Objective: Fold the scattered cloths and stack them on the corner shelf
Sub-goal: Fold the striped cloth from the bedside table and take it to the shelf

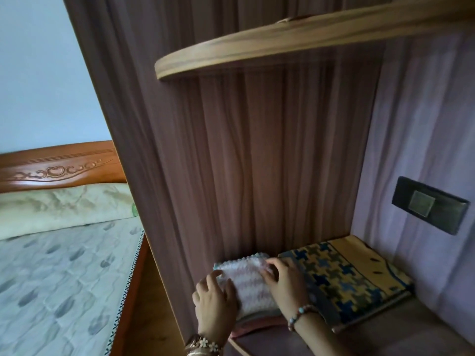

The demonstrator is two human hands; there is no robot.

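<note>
Head view, person standing at the corner shelf, both hands down on the lower board.

Folded white knitted cloth, faint pink stripes and a bobbled edge, lies at the back left of the shelf board against the dark wood-grain back panel. It sits on top of a folded pink cloth, whose front edge shows beneath it. Just right of the white cloth, touching or nearly so, lies a folded patterned cloth, yellow ground with blue and grey cross shapes; it reaches towards the lilac side wall.

Left hand: rests on the left edge of the white cloth, fingers loosely spread and slightly bent, lying over the fabric. Whether they grip or only press, I cannot tell. Beaded bracelets at that wrist.

Right hand: at the right edge of the white cloth, fingers curled, tips pinching or pressing the cloth's upper right corner; motion blur keeps the exact hold unclear. A bead bracelet at that wrist too.

Above the white cloth: a curved light-wood upper shelf. On the side wall right of it, a dark switch plate. Left of the back panel: a bed with a carved wooden headboard and a pale pillow.
</note>
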